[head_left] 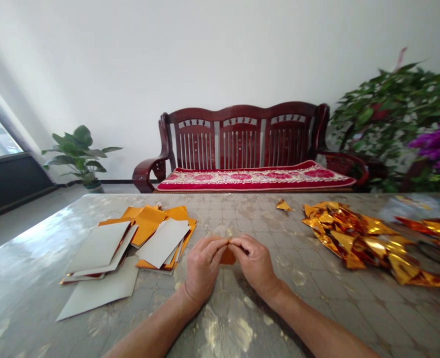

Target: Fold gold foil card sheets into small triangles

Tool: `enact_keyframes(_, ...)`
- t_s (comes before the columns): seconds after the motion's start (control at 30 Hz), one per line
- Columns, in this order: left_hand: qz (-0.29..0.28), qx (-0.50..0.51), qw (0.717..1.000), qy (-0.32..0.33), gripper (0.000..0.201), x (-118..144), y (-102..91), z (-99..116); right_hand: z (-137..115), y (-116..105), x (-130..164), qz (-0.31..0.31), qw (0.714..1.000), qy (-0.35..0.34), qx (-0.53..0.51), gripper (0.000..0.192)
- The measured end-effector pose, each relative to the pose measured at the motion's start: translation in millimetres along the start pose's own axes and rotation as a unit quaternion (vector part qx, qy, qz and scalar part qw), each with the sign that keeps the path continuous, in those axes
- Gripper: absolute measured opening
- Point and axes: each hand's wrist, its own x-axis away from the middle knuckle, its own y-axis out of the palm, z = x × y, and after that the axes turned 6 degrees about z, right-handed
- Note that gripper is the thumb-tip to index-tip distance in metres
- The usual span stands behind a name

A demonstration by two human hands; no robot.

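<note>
hands meet at the counter's (242, 318) middle: your left hand (203, 266) and right hand (255, 263) both pinch one small orange foil piece (227, 256) between their fingertips (mostly hidden behind them). left of them lies a loose stack of grey and orange sheets (130, 248); right, a heap of folded gold foil (361, 238). beyond stands a red wooden bench (245, 149).
</note>
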Motion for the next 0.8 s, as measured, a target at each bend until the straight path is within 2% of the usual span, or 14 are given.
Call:
enact_keyframes(0.2, -0.01, -0.017, 1.0, -0.004, 0.01, -1.5, -2.2, 1.3, -1.5, -2.2, 1.4, -0.013, 0.999, -0.005, 0.036, 0.013)
enact_keyframes(0.6, -0.025, -0.015, 0.994, -0.103, 0.013, -1.2, -0.4, 6.8, -0.5, 0.4, 1.8, -0.012, 0.993, 0.12, 0.006, 0.006)
enact_keyframes(0.67, -0.031, -0.018, 0.993, -0.115, 0.013, -1.4, 0.3, 6.4, -1.0, -0.4, 1.4, -0.004, 0.994, 0.103, 0.022, 0.009)
enact_keyframes(0.8, -0.048, -0.007, 0.99, -0.129, 0.013, -2.0, 0.6, 5.1, -5.5, -6.2, -2.3, -0.006, 0.994, -0.018, 0.106, 0.009)
